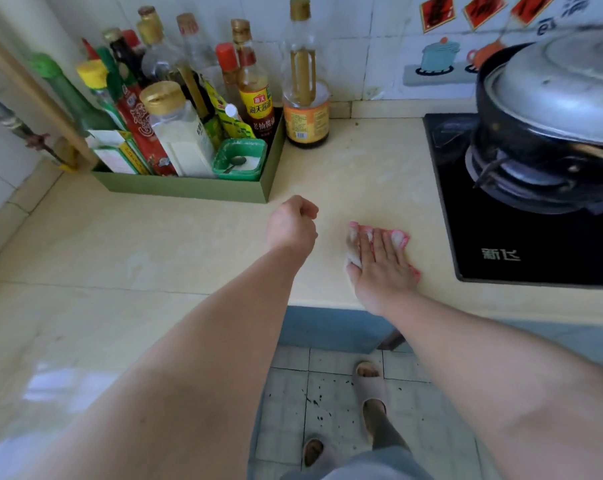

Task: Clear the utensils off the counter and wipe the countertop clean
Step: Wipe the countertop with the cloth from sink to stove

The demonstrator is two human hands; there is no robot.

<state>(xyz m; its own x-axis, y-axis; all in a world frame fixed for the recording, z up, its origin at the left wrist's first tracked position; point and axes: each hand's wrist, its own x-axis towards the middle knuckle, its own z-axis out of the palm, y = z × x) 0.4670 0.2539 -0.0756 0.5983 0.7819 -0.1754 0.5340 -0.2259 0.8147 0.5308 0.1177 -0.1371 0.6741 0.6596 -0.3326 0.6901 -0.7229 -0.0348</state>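
Pink cloth (398, 237) lies flat on the surface (362, 168) near the stove (501, 237), under my right grip (379, 263), fingers spread and pressing, so I'd best keep the palm weighted and sweep overlapping strokes toward the edge, my left grip (291, 225) curled on nothing nearby.

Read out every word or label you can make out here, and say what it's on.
"新飞": black stove top.
"海天酱油", then "老抽酱" cut off: soy sauce bottle.
Orange-labelled bottle: print too small.
Red packet: characters partly hidden.
Red wall stickers: blurred.
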